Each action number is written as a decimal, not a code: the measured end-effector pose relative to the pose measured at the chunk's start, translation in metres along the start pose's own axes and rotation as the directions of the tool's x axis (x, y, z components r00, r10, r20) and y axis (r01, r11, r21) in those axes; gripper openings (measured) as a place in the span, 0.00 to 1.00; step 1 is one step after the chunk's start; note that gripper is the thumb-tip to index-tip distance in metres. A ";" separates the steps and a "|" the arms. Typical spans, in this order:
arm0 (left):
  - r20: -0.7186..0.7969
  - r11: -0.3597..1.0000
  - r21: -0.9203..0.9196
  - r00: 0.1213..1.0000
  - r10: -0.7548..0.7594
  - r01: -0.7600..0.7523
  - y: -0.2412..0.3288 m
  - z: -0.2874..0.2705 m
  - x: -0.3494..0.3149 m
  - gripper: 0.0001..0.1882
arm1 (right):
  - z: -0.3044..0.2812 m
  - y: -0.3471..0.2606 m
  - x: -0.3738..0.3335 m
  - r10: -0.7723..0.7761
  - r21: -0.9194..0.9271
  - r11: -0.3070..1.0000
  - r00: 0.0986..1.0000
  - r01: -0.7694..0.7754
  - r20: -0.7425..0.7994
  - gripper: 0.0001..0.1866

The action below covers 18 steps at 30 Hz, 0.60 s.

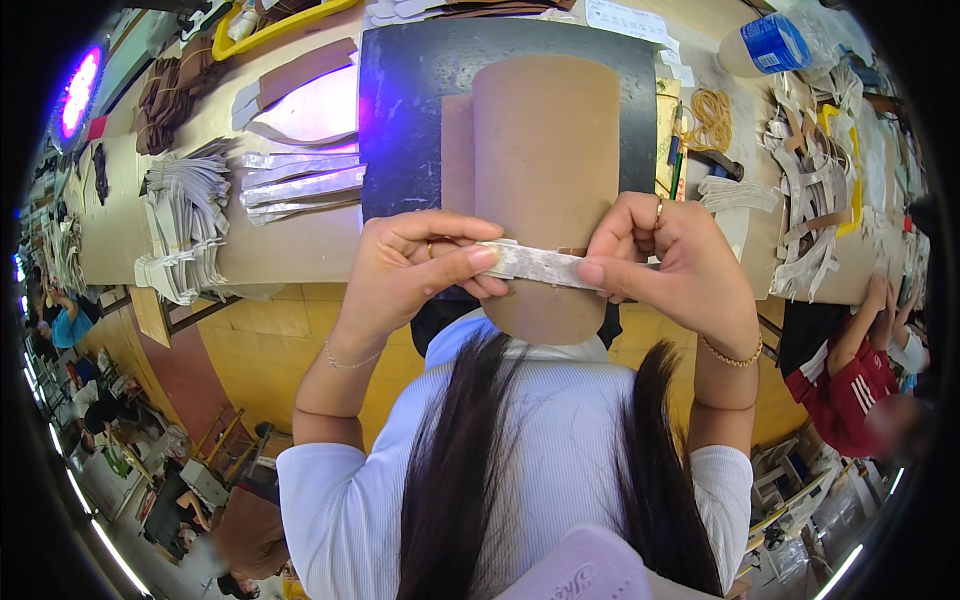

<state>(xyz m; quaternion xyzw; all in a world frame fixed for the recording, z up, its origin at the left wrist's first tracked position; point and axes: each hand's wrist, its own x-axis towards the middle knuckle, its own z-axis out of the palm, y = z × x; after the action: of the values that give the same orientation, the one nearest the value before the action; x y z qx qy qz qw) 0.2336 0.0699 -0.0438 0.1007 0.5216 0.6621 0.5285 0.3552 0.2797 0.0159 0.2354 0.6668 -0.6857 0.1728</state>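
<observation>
A short whitish-grey strip (545,268) is stretched level between my two hands. My left hand (425,262) pinches its left end between thumb and fingers, where the layers look doubled. At the other end my right hand (675,258) grips the strip with thumb and curled fingers. Just behind the strip lies a long brown sheet (546,150) with a rounded near end, reaching over the table edge toward me. A second brown piece (457,150) shows along its left side. Both rest on a dark board (405,130); what lies under my fingers is hidden.
Left of the board are several pale strips (300,185), brown and white cut pieces (305,90) and a fanned white bundle (185,220). To the right lie rubber bands (710,120), pens (680,165), a strip pile (810,200) and a plastic bottle (765,47). A person in red (850,385) works at far right.
</observation>
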 end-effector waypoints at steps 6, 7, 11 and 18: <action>-0.048 1.000 0.017 0.999 0.007 -0.007 -0.003 0.001 0.001 0.10 | 0.000 0.004 0.000 -0.037 -0.077 0.996 0.999 0.035 -0.020 0.09; -0.059 1.000 0.019 0.998 0.012 -0.011 -0.003 0.001 0.001 0.10 | 0.000 0.006 0.000 -0.056 -0.111 0.992 0.998 0.053 -0.027 0.09; -0.055 0.998 0.001 0.997 0.056 -0.056 -0.005 0.001 0.003 0.10 | -0.001 0.006 0.000 -0.048 -0.172 0.984 0.998 0.041 -0.038 0.11; -0.075 0.997 -0.033 0.994 0.074 -0.076 -0.005 0.004 0.004 0.13 | -0.001 0.011 0.001 -0.082 -0.183 0.981 0.994 0.067 -0.075 0.13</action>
<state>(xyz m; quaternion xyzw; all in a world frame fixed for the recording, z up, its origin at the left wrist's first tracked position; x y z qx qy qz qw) 0.2379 0.0749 -0.0477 0.0865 0.5248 0.6939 0.4854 0.3609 0.2803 0.0063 0.2216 0.7409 -0.6184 0.1401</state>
